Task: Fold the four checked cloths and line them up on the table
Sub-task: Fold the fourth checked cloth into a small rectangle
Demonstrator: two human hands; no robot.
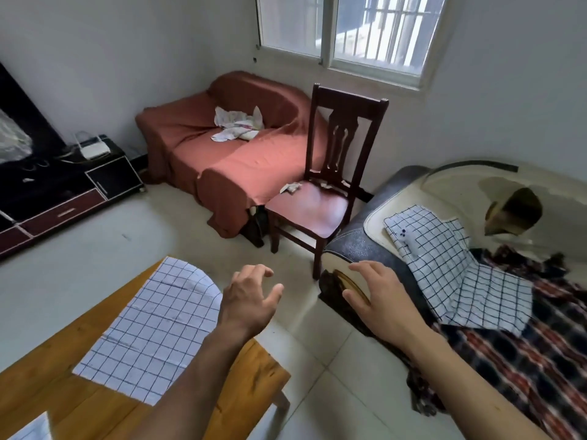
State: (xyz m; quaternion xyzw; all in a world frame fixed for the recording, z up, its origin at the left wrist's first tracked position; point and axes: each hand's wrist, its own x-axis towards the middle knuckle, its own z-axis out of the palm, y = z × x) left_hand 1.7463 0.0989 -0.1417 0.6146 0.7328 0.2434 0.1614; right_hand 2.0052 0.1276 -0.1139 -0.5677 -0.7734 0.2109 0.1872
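Note:
A folded white cloth with dark blue checks [152, 325] lies flat on the wooden table [63, 404] at lower left. A corner of another checked cloth [31, 428] shows at the bottom left edge. Unfolded checked cloths [444, 265] lie in a loose pile on the sofa [365, 246] at right, overlapping one another. My left hand [251, 296] hovers open past the table's far corner, holding nothing. My right hand [378, 296] is open in the air over the sofa's armrest, left of the cloth pile.
A dark wooden chair [320, 204] stands between the table and the sofa. A rust-covered couch [228, 144] sits under the window with crumpled fabric on it. A dark patterned blanket [524, 376] covers the sofa seat. A low TV cabinet [63, 198] lines the left wall.

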